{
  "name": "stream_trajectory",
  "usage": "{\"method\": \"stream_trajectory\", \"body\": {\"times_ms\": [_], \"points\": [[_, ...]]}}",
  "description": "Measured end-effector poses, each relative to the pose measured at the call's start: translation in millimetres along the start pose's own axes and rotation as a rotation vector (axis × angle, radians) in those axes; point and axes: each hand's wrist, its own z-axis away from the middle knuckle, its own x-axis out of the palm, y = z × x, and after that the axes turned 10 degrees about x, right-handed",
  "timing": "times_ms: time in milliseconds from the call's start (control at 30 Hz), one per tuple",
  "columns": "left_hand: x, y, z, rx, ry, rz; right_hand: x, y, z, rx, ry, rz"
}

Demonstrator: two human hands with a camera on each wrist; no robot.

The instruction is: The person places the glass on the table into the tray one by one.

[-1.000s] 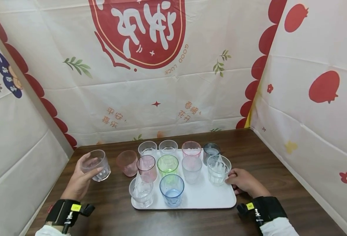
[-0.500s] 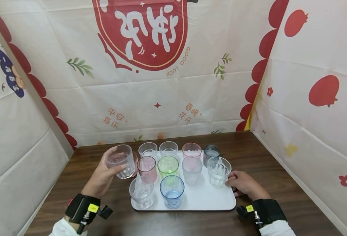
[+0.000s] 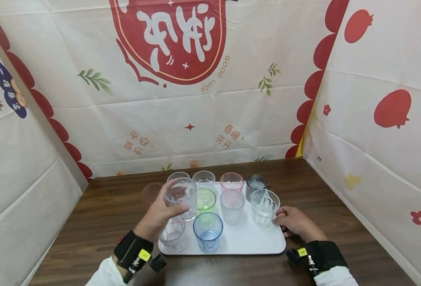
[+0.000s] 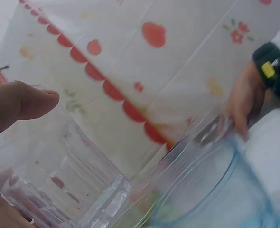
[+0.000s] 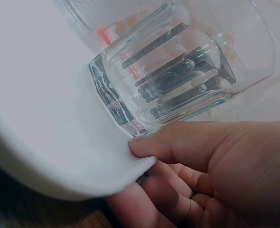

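Note:
My left hand (image 3: 160,210) grips a clear glass (image 3: 180,198) round its side, slightly tilted, over the left part of the white tray (image 3: 250,242). In the left wrist view the thumb (image 4: 31,102) lies along this glass (image 4: 64,175). My right hand (image 3: 296,222) pinches the tray's right edge, thumb on top and fingers below, as the right wrist view shows at the rim (image 5: 126,183). Right beside that thumb stands a clear ribbed glass (image 3: 265,208). The blue glass (image 3: 208,233) is at the tray's front, with the green glass (image 3: 206,200) behind it.
More glasses crowd the tray: a frosted one (image 3: 232,206), a red-rimmed one (image 3: 231,182), a dark grey one (image 3: 256,187) and a clear one (image 3: 172,234) at front left. A pinkish glass (image 3: 150,193) stands on the wooden table left of the tray. Printed cloth walls surround the table.
My left hand has carried the clear glass rightward, from the table's left side past the pinkish glass to over the tray. My right hand has stayed on the tray's edge.

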Motion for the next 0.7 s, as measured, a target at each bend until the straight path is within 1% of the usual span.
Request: {"method": "stream_trajectory", "body": {"times_ms": [100, 300, 500, 600, 700], "points": [[18.5, -1.7, -2.5, 0.006, -0.033, 0.050, 1, 1, -2, 0.000, -0.002, -0.001], [52.6, -4.5, -4.2, -0.007, -0.106, 0.094, 2, 2, -3, 0.009, -0.005, -0.002], [88.2, -8.4, -5.0, -0.029, -0.138, 0.137, 0, 0, 1, 0.004, -0.013, -0.005], [106.7, -12.7, -4.4, -0.028, -0.140, 0.116, -1, -2, 2, -0.004, -0.013, -0.005], [122.5, -18.5, -3.6, -0.039, -0.135, 0.056, 0, -2, 2, -0.017, -0.016, -0.004]]}}
